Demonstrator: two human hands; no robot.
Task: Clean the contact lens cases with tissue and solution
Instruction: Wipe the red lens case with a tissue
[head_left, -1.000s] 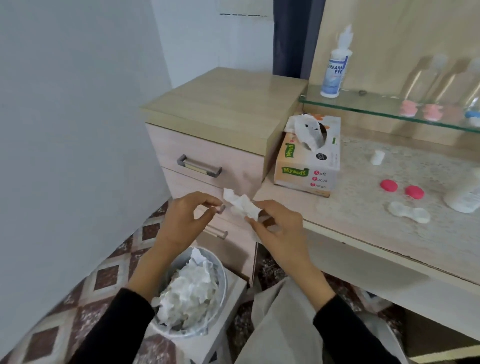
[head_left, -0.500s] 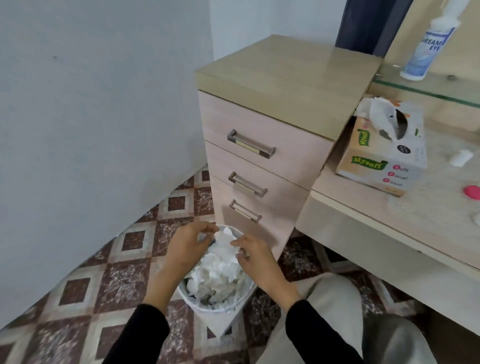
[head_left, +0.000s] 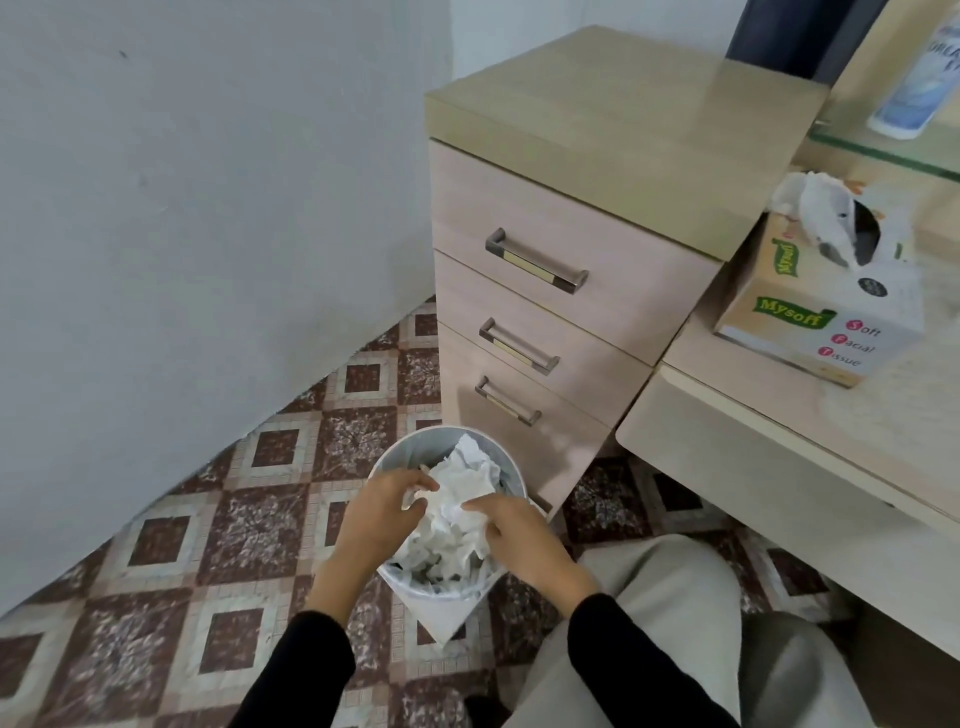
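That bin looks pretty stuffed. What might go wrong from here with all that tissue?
1. The bin is heaped to about its rim with crumpled tissue, so a wad may tumble onto the tiled floor.
2. The left hand and right hand are in used tissue; unwashed, they might carry dirt back to the cleaning.

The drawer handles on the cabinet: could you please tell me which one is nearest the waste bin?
The lowest handle, just above the bin at its far rim; the middle handle and top handle sit higher on the cabinet.
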